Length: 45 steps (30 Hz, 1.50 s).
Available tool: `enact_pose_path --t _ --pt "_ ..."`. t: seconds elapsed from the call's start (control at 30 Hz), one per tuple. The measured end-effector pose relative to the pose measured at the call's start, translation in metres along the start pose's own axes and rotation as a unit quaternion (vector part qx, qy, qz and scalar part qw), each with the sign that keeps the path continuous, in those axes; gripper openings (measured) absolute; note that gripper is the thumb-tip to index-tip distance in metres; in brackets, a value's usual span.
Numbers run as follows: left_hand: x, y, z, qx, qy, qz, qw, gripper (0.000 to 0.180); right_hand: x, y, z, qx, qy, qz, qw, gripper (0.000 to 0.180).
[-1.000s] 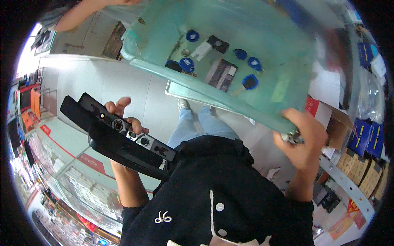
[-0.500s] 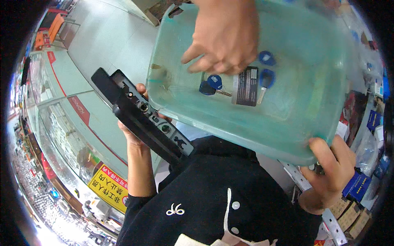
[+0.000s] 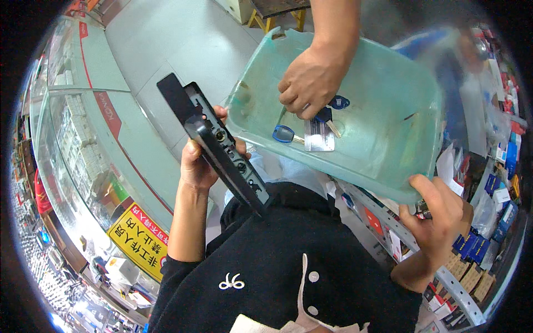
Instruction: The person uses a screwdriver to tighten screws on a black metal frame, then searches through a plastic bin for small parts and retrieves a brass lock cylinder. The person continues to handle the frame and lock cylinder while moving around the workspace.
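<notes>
My left hand (image 3: 199, 169) is closed around a black door lock panel (image 3: 225, 164), whose open back shows metal fittings. My right hand (image 3: 436, 213) grips the near right corner of a translucent green plastic tub (image 3: 383, 150). A small metallic piece (image 3: 422, 208) shows between its fingers, too hidden to name. In the tub lie a key (image 3: 283, 134) with a blue head, a second blue-headed key (image 3: 331, 123), a dark blue key head (image 3: 339, 102) and a dark printed card (image 3: 320, 141). Another person's hand (image 3: 313, 80), coming from the far side, bends over the keys, fingertips partly hidden.
Glass display counters (image 3: 83, 139) run along the left, with a yellow sign (image 3: 139, 238) on one. On the right, shelves hold small boxes (image 3: 472, 247) and plastic bags (image 3: 488, 213) beside a perforated metal rail (image 3: 461, 297). A stool with yellow legs (image 3: 269, 22) stands beyond the tub.
The other person's hand has come down close to the keys, which lie differently now. The tub sits lower and more to the left in view; both my hands keep their holds.
</notes>
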<state>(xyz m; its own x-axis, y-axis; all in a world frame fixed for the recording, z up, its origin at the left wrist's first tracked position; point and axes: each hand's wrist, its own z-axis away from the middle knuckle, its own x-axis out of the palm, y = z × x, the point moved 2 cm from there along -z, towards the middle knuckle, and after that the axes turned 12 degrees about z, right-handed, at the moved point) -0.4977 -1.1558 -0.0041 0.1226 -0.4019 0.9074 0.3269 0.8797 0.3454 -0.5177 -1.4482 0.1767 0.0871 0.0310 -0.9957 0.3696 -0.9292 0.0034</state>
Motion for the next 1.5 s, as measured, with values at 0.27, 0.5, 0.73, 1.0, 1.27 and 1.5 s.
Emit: enact_pose_path --t 0.27,0.5,0.73,1.0,1.27,1.5 --pt "-0.011 0.039 0.005 -0.021 0.067 -0.069 0.995 0.082 0.020 -0.017 -0.009 -0.022 -0.025 -0.010 0.999 0.040" --pt "0.004 0.076 0.039 0.170 0.154 -0.102 0.968 0.077 0.056 -0.019 -0.079 -0.109 -0.056 -0.137 0.983 0.031" --pt "0.011 0.109 0.140 0.385 0.156 -0.047 0.908 0.075 0.059 -0.103 -0.175 -0.339 0.029 -0.262 0.903 0.037" --pt "-0.030 0.146 0.237 0.606 0.190 -0.014 0.772 0.065 0.040 -0.262 -0.219 -0.474 0.084 -0.271 0.833 0.034" --pt "-0.078 0.174 0.356 0.649 0.124 0.051 0.749 0.059 0.047 -0.492 -0.230 -0.442 0.022 -0.370 0.817 0.022" --pt "-0.096 0.143 0.437 0.755 0.160 0.085 0.630 0.064 0.091 -0.661 -0.247 -0.527 0.010 -0.337 0.780 0.028"
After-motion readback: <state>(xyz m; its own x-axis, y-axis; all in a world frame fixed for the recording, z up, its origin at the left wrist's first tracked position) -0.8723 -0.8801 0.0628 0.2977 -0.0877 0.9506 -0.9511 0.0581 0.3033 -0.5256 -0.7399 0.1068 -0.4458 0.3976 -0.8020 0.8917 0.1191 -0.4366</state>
